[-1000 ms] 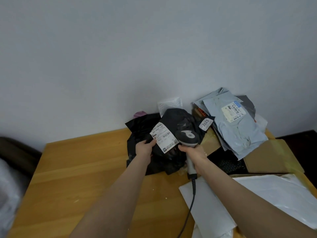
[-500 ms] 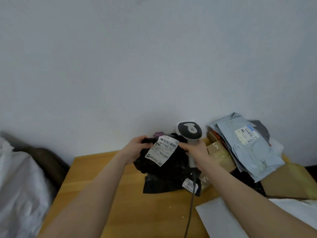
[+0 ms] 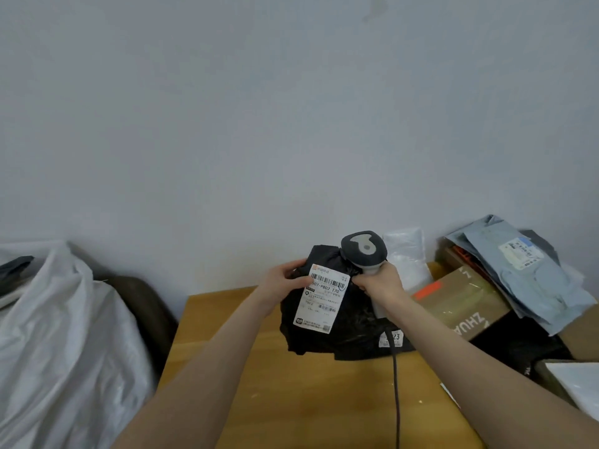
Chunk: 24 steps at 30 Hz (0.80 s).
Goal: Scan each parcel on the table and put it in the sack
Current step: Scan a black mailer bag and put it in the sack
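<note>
The black parcel (image 3: 327,322), at centre frame above the surface (image 3: 291,400), was pinched in the grip of the left hand (image 3: 285,283); the right hand (image 3: 381,283) was closed round the barcode scanner (image 3: 364,251). Scanning was judged to be in hand. Next, a carry past the surface's left edge to the white sack (image 3: 64,335) would be called for. That side lay open, while the grey mailers (image 3: 525,277) were piled at right.

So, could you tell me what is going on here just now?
At the table, a person's left hand holds a black parcel, its label facing the camera, while the right hand grips a corded scanner beside it. More parcels lie piled to the right, and a white sack sits on the left.
</note>
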### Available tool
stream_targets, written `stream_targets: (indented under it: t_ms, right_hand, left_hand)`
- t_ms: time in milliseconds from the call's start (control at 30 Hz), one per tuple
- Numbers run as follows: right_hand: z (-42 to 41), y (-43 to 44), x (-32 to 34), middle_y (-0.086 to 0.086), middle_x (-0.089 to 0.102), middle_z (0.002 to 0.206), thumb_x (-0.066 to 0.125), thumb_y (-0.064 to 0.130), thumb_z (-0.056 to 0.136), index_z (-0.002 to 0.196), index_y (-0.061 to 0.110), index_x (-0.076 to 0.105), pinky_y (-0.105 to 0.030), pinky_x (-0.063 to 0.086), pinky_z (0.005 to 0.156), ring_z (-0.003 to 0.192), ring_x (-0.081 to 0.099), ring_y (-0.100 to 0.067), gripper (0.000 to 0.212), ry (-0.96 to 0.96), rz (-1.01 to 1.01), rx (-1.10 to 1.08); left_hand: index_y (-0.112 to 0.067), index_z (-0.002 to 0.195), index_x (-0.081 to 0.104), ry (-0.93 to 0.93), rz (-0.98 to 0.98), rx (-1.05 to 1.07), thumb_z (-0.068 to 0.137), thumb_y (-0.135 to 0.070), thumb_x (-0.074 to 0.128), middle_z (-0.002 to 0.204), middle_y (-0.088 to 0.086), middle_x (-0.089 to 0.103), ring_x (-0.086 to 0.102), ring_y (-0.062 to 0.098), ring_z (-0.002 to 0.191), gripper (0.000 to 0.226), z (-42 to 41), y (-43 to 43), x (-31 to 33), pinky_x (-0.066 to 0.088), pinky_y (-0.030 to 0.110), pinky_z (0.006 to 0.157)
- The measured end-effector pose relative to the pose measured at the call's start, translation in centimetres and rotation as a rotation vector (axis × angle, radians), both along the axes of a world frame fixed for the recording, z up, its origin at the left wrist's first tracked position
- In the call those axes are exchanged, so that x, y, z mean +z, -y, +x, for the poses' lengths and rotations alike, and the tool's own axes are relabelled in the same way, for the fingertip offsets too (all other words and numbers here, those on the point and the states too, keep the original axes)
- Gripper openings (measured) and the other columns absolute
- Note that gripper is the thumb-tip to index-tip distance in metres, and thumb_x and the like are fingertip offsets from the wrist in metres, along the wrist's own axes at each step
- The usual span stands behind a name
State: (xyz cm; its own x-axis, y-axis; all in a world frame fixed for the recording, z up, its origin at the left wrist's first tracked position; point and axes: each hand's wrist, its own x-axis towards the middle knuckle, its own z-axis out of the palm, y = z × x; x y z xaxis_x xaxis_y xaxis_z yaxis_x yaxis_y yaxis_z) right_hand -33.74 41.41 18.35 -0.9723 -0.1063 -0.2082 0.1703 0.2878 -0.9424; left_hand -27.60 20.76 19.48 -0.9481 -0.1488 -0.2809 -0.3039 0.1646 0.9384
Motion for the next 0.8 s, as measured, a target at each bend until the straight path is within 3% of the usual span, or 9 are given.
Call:
stream_targets:
  t_ms: [100,200,267,333,400,500,567,700,800]
  right_hand:
    - [1.1,1.6,-0.1,0.006,0.051,0.043,0.066,-0.007,0.071,0.060,0.012,0.050,-0.026,0.037,0.054,0.051,0.046,-0.016,0.027,0.002,-0.005,0.007]
    - [2.0,2.4,0.1,0.009,0.049,0.037,0.065,-0.008,0.073,0.059,0.011,0.050,-0.026,0.038,0.052,0.044,0.047,-0.011,0.028,0.018,-0.014,0.012]
    - [2.5,2.9,0.4,0.008,0.048,0.036,0.064,-0.009,0.073,0.058,0.010,0.049,-0.025,0.037,0.049,0.038,0.044,-0.007,0.028,0.014,-0.020,0.029]
    - [2.9,3.2,0.7,0.007,0.047,0.037,0.064,-0.009,0.073,0.058,0.010,0.049,-0.026,0.037,0.050,0.041,0.044,-0.010,0.028,0.006,-0.024,0.036]
    - [3.3,3.2,0.9,0.004,0.050,0.042,0.066,-0.006,0.073,0.059,0.011,0.051,-0.029,0.040,0.054,0.048,0.046,-0.015,0.025,0.008,-0.050,0.022]
    - [4.2,3.0,1.0,-0.006,0.061,0.066,0.071,0.007,0.076,0.080,0.009,0.061,-0.038,0.050,0.068,0.065,0.056,-0.020,0.012,0.024,-0.103,-0.042]
    - [5.5,2.7,1.0,-0.009,0.067,0.075,0.074,0.015,0.079,0.090,0.010,0.063,-0.040,0.054,0.073,0.071,0.062,-0.021,0.016,0.047,-0.117,-0.093]
    - [9.4,2.1,1.0,-0.006,0.066,0.058,0.072,0.015,0.083,0.080,0.006,0.067,-0.029,0.050,0.052,0.049,0.057,-0.014,0.012,0.168,-0.286,-0.019]
    - [12.1,2.0,1.2,-0.007,0.061,0.051,0.070,0.010,0.084,0.072,0.003,0.065,-0.027,0.044,0.046,0.042,0.052,-0.014,0.015,0.241,-0.319,0.027]
  left_hand:
    - [-0.035,0.134,0.051,-0.050,-0.016,0.009,0.082,-0.010,0.073,0.106,-0.003,0.071,0.069,0.013,0.094,0.061,0.9,1.6,0.0,0.056,0.026,0.077]
    - [-0.039,0.137,0.045,-0.019,-0.053,-0.076,0.083,-0.007,0.071,0.117,0.002,0.067,0.065,0.020,0.106,0.069,1.5,2.9,0.6,0.053,0.038,0.091]
    - [-0.029,0.133,0.054,-0.002,-0.130,-0.122,0.084,-0.009,0.070,0.118,-0.001,0.067,0.063,0.018,0.108,0.055,1.8,3.5,0.8,0.052,0.037,0.094]
    - [-0.020,0.122,0.064,0.001,-0.178,-0.099,0.085,-0.011,0.070,0.102,-0.005,0.072,0.068,0.011,0.094,0.039,2.0,3.8,0.9,0.056,0.027,0.081]
    - [-0.014,0.114,0.070,-0.026,-0.231,-0.024,0.085,-0.014,0.070,0.091,-0.007,0.073,0.069,0.007,0.084,0.029,2.3,3.8,1.0,0.055,0.021,0.071]
    - [-0.011,0.105,0.073,-0.049,-0.254,0.126,0.086,-0.017,0.070,0.094,0.000,0.074,0.069,0.017,0.089,0.021,2.6,3.5,1.0,0.055,0.035,0.084]
    - [-0.008,0.108,0.072,-0.017,-0.233,0.234,0.088,-0.020,0.068,0.100,0.006,0.073,0.068,0.023,0.093,0.024,2.9,3.2,1.0,0.054,0.041,0.089]
    - [-0.003,0.109,0.070,0.057,-0.079,0.450,0.089,-0.019,0.067,0.100,0.013,0.072,0.066,0.028,0.091,0.026,3.3,2.7,0.7,0.054,0.039,0.083]
    - [-0.003,0.109,0.069,0.098,0.035,0.552,0.088,-0.017,0.068,0.091,0.012,0.071,0.067,0.031,0.089,0.025,3.7,2.0,0.2,0.055,0.041,0.081]
